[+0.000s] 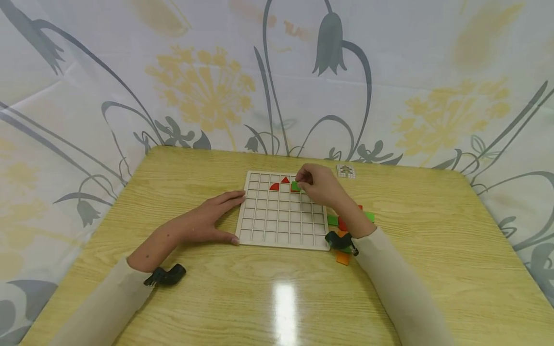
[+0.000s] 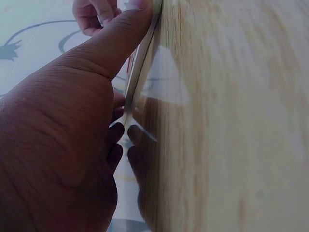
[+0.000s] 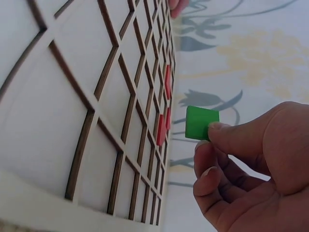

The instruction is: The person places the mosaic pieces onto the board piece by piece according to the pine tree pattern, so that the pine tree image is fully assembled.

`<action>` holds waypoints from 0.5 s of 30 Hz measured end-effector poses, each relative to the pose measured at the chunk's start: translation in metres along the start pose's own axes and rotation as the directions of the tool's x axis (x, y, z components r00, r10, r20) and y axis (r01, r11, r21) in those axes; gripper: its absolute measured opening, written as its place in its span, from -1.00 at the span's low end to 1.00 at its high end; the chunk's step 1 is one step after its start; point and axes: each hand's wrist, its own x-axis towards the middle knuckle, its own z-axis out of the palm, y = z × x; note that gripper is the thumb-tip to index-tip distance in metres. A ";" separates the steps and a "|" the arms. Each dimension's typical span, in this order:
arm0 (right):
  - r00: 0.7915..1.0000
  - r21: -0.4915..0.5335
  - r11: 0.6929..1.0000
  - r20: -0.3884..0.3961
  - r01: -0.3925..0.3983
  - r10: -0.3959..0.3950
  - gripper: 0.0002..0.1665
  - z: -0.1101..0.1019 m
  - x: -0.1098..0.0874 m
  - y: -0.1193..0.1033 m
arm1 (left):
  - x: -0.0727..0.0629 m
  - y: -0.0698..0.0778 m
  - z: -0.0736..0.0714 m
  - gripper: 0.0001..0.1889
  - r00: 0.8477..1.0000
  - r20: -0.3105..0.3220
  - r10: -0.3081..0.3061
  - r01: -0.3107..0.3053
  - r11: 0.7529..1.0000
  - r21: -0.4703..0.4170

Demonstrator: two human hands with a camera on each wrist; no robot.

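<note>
Between thumb and fingers, my right hand pinches a green square tile over the far right part of a pale grid board. Close below it in the head view shows the edge of a red tile, mostly hidden by the green one. A red triangle tile and a red quarter-circle tile sit in cells to its left. My left hand rests on the table at the board's left side, fingertips and thumb at the board's edge, fingers spread.
Right of the board, partly under my right forearm, lies a loose pile of red, green and orange tiles. A small patterned card is at the table's back. Behind the wooden table hangs a flower-print cloth.
</note>
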 end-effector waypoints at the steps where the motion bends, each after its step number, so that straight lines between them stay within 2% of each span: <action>1: 1.000 0.000 1.000 -0.001 -0.003 0.003 -0.95 0.001 0.002 0.000 | 0.000 0.000 0.000 0.18 1.000 0.002 -0.003 0.003 1.000 0.000; 15: 1.000 0.019 1.000 -0.024 -0.018 0.019 -0.90 0.020 0.020 -0.002 | 0.000 0.001 0.000 0.18 1.000 -0.008 0.008 -0.008 1.000 -0.013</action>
